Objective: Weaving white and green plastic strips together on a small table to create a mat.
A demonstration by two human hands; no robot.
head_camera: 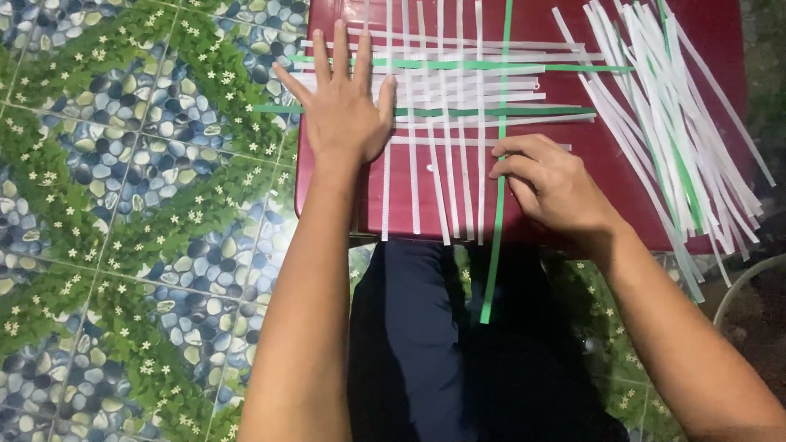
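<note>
Dark-trousered lap (426,344) sat nearest, under the red table (639,164) near edge. Left hand (344,106) lay flat, fingers spread, pinning the woven white strips (442,106) by the table's left edge so they wouldn't shift. Right hand (548,184), fingers curled, pinched the vertical green strip (499,205) overhanging the near edge. Loose strips (671,106) were piled toward the right edge.

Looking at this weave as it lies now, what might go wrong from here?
The green strip under the right hand overhangs the table edge, so it might slide out. The left hand pins only one side of the weave; the far strips may shift. The loose pile could snag.
</note>
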